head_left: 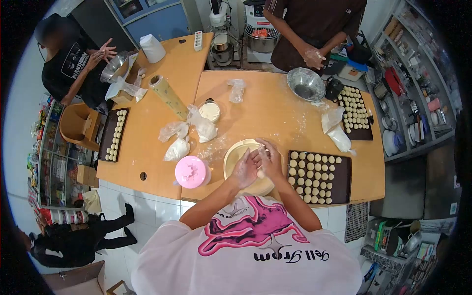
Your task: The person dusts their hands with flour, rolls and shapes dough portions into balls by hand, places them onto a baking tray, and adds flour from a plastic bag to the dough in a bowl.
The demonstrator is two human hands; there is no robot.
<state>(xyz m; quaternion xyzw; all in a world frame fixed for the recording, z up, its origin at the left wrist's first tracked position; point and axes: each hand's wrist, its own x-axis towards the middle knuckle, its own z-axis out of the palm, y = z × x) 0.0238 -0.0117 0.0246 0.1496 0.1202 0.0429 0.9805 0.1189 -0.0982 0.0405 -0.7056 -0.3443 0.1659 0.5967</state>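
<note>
Over a cream bowl (230, 158) at the table's near edge, my two floury hands meet. My left hand (244, 169) is open, palm upward, with its fingers stretched toward the other hand. Against it, my right hand (270, 158) curls its fingers, and a small pale dough ball (260, 173) shows at its palm; the hands partly hide it. To the right of the bowl lies a dark baking tray (341, 184) with rows of round dough balls (309, 182). A pink-lidded container (191, 172) stands to the left.
Flour bags (177, 149), a white tub (210, 112) and a plastic wrap roll (168, 97) occupy the table's left middle. Across stands a co-worker (314, 29) by a metal bowl (306, 84); another person (73, 64) works at far left. More trays (356, 110) hold dough balls.
</note>
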